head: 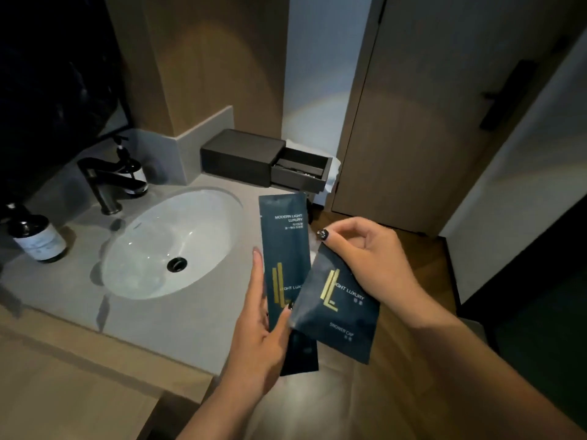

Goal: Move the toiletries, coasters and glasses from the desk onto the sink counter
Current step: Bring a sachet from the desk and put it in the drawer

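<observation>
fingers (346, 231) pinching shower-cap packet (336, 308), open drawer box (244, 155) behind

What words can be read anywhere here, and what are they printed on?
"MODERN LIGHT LUXURY": top of the long packet in the left hand.
"LIGHT LUXURY": partly covered lower on that packet, and in full on the square packet in the right hand.
"SHOWER CAP": bottom of the square packet.
Small print under these, and both bottle labels: too blurred.

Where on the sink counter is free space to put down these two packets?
The counter is bare between the basin and its front edge, and between the basin and the black drawer box. The back left is crowded by the faucet and bottles.
</observation>
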A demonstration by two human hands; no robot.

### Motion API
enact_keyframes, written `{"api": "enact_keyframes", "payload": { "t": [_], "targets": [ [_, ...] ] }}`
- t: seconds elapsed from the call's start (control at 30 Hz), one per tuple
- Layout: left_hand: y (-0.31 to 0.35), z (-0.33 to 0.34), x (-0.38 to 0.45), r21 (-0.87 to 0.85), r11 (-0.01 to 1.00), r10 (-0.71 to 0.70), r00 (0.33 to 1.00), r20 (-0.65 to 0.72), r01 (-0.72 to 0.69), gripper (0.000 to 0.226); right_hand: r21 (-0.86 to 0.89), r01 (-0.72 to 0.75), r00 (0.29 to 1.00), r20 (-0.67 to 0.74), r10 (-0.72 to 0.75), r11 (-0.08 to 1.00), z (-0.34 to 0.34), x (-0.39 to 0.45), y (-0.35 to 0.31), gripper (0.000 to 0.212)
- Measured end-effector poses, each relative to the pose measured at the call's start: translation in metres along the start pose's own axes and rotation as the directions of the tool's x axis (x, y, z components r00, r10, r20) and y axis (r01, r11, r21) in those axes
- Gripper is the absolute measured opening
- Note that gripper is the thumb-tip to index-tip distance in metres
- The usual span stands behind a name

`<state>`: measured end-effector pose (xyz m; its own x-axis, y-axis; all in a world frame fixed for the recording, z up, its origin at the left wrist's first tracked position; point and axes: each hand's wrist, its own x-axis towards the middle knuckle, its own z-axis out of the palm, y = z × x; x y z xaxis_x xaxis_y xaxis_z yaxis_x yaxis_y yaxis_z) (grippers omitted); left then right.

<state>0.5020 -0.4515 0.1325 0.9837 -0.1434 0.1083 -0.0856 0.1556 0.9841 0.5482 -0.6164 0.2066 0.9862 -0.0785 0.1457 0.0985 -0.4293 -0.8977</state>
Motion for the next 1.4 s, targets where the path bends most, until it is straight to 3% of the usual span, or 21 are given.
{"api": "enact_keyframes", "payload": {
  "t": [0.07,0.1,0.13,0.17,0.23,0.3,0.4,0.5,0.63,0.7,0.83,0.97,1.07,1.23,1.4],
  "targets": [
    [-0.003,0.001,0.030,-0.073,0.995,-0.058,0.995,0.078,0.063,0.070,0.029,-0.024,0.994,0.110,0.021,0.999,0.003,0.036,-0.006,0.017],
    [-0.004,0.002,0.045,-0.094,0.990,-0.094,0.992,0.079,0.102,0.039,0.037,-0.018,0.989,0.151,0.012,0.999,0.004,0.053,-0.009,0.017],
    [-0.003,0.003,0.059,-0.027,0.995,-0.093,0.992,0.084,0.096,0.027,0.031,-0.006,0.985,0.172,0.000,0.999,0.005,0.068,-0.010,0.016],
    [-0.006,0.000,0.071,-0.003,0.996,-0.091,0.991,0.101,0.092,0.042,0.028,0.001,0.984,0.179,-0.006,1.000,0.005,0.082,-0.010,0.016],
    [-0.010,-0.007,0.096,-0.087,0.987,-0.127,0.985,0.115,0.137,0.049,0.055,-0.006,0.983,0.182,-0.004,0.998,0.003,0.105,-0.006,0.016],
    [-0.014,-0.014,0.116,0.021,0.993,-0.114,0.988,0.103,0.112,0.051,0.100,-0.043,0.985,0.172,0.025,0.994,0.001,0.123,0.002,0.017],
    [-0.022,-0.018,0.142,0.061,0.994,-0.092,0.994,0.052,0.089,0.030,0.119,-0.066,0.994,0.092,0.055,0.991,-0.002,0.146,0.019,0.025],
    [-0.020,-0.011,0.163,0.051,0.998,-0.045,0.997,0.070,0.042,0.027,0.098,-0.053,0.998,0.045,0.049,0.994,-0.003,0.166,0.037,0.034],
    [-0.021,0.014,0.194,0.108,0.992,-0.080,0.978,0.192,0.060,0.017,0.057,-0.015,0.996,0.088,0.009,0.998,-0.006,0.186,0.052,0.016],
    [-0.027,0.030,0.212,0.129,0.987,-0.112,0.986,0.124,0.095,0.005,0.085,-0.025,0.995,0.102,0.016,0.996,-0.011,0.200,0.062,0.012],
    [-0.040,0.064,0.251,0.089,0.985,-0.142,0.986,-0.081,0.150,0.010,0.113,-0.027,0.999,0.022,0.024,0.993,-0.034,0.236,0.091,0.017],
    [-0.059,0.095,0.299,-0.096,0.987,-0.158,0.910,-0.383,0.131,0.008,0.225,-0.088,0.996,0.028,0.084,0.970,-0.057,0.264,0.124,0.015],
    [-0.071,0.121,0.333,-0.133,0.983,-0.177,0.828,-0.532,0.124,0.008,0.096,-0.063,0.991,0.124,0.051,0.993,-0.074,0.281,0.144,0.025],
    [-0.081,0.155,0.381,-0.151,0.984,-0.172,0.697,-0.696,0.093,0.010,-0.187,0.202,0.951,0.271,-0.148,0.961,-0.099,0.319,0.167,0.031],
    [-0.085,0.170,0.413,-0.196,0.978,-0.194,0.682,-0.706,0.075,0.008,-0.311,0.349,0.899,0.379,-0.221,0.884,-0.110,0.351,0.182,0.038]
  ]
}}
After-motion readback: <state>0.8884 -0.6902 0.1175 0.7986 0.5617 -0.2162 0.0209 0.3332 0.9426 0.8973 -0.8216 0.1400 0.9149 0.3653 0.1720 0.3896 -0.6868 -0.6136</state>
